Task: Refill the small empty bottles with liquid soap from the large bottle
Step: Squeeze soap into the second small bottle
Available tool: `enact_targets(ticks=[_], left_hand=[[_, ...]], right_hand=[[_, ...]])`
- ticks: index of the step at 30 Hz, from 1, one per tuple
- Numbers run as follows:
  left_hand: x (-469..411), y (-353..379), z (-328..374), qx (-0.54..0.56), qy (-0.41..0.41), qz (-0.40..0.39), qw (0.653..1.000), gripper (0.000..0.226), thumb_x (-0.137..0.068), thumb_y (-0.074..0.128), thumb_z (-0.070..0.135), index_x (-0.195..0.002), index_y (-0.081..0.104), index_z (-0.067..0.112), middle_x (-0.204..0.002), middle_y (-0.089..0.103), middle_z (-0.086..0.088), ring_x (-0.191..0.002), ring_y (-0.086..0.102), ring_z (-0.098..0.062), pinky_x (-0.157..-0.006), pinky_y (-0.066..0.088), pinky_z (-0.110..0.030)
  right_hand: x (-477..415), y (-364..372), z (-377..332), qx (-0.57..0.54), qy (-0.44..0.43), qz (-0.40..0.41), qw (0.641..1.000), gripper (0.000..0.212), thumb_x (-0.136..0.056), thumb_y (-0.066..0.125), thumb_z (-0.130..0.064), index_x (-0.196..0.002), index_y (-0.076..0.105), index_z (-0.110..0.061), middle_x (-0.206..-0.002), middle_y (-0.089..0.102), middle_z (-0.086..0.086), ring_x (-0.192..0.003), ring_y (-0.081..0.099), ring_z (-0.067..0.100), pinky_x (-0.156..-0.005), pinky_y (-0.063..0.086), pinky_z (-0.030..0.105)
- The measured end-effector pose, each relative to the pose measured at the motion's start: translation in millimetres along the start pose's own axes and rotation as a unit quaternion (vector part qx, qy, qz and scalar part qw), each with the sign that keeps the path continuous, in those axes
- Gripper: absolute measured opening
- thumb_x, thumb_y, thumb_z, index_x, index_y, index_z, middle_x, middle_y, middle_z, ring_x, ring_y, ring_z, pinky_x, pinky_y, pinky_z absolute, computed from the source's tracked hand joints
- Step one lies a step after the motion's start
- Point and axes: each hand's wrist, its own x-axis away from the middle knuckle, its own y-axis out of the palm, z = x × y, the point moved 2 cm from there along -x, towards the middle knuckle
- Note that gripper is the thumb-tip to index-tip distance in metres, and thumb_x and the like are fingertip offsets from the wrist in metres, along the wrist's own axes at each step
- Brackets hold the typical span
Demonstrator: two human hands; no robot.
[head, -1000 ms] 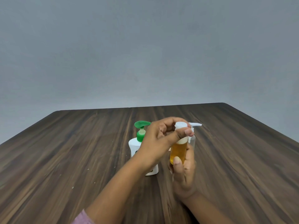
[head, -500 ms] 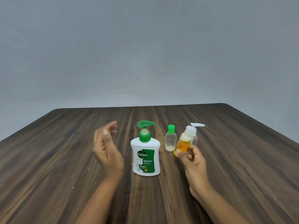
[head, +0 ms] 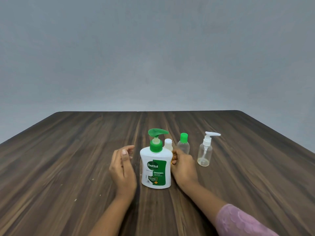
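Bottles stand on the brown wood table [head: 68,159], four of them: one big and three small. The big soap bottle [head: 156,169] is white with a green label and one green pump on top. It stands upright in the middle, between your two hands.

Count the small ones from left to right. First comes the white-cap bottle [head: 168,143]. It sits just behind the big one, so you see only its cap and a bit of orange soap by your fingers. Next is the green-cap bottle [head: 183,146], see-through, and your hand hides its bottom. Last is the pump bottle [head: 205,155], clear with one white pump. It stands alone, a little way to the right, and nothing touches it.

Your left hand [head: 121,169] is near the left side of the big bottle. Its fingers are loose and it holds nothing. Your right hand [head: 184,168] is low by the table, right beside the big bottle. Its fingers curl around the bottom of the white-cap bottle and hold it.

One pink sleeve [head: 238,222] covers your right arm. Behind the table is a plain grey wall [head: 153,48].
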Motion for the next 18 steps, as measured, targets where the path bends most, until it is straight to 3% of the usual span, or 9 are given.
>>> enact_targets(ticks=[5, 9, 13, 16, 18], left_hand=[[1, 0, -6, -0.014, -0.003, -0.013, 1.0, 0.042, -0.097, 0.03, 0.038, -0.093, 0.066, 0.016, -0.088, 0.064, -0.001, -0.079, 0.061, -0.009, -0.068, 0.047, -0.019], [1, 1, -9, -0.026, 0.0, -0.024, 0.999, 0.043, -0.096, 0.03, 0.039, -0.091, 0.066, 0.016, -0.085, 0.065, 0.0, -0.078, 0.061, -0.007, -0.066, 0.045, -0.015], [1, 1, -11, -0.034, 0.001, -0.024, 0.999, 0.044, -0.096, 0.029, 0.039, -0.089, 0.067, 0.016, -0.081, 0.064, 0.002, -0.076, 0.06, -0.007, -0.065, 0.044, -0.014], [1, 2, -12, -0.033, -0.001, -0.02, 0.999, 0.044, -0.096, 0.029, 0.039, -0.089, 0.067, 0.016, -0.08, 0.064, 0.003, -0.075, 0.06, -0.008, -0.064, 0.046, -0.018], [1, 1, -12, -0.03, -0.003, -0.015, 0.999, 0.045, -0.096, 0.03, 0.038, -0.089, 0.067, 0.016, -0.079, 0.064, 0.002, -0.074, 0.06, -0.009, -0.064, 0.047, -0.023]], right_hand=[[-13, 1, -11, 0.08, 0.025, 0.014, 0.996, 0.016, -0.089, 0.055, -0.019, -0.104, 0.06, -0.017, -0.094, 0.067, 0.006, -0.089, 0.063, 0.027, -0.067, 0.041, 0.026], [-16, 3, -13, 0.113, 0.039, 0.018, 0.993, 0.013, -0.092, 0.054, -0.021, -0.103, 0.058, -0.015, -0.097, 0.066, 0.009, -0.092, 0.063, 0.028, -0.071, 0.045, 0.029], [-12, -1, -7, 0.098, 0.031, 0.047, 0.994, 0.023, -0.09, 0.059, -0.022, -0.112, 0.055, -0.017, -0.094, 0.067, 0.007, -0.089, 0.064, 0.026, -0.066, 0.042, 0.028], [-3, -5, 0, 0.048, 0.014, 0.091, 0.995, 0.032, -0.082, 0.073, -0.019, -0.095, 0.045, -0.017, -0.083, 0.058, 0.0, -0.076, 0.06, 0.02, -0.062, 0.045, 0.031], [4, -10, 2, 0.041, -0.024, 0.152, 0.987, 0.038, -0.076, 0.078, -0.013, -0.092, 0.044, -0.015, -0.09, 0.054, 0.002, -0.076, 0.057, 0.02, -0.059, 0.04, 0.029]])
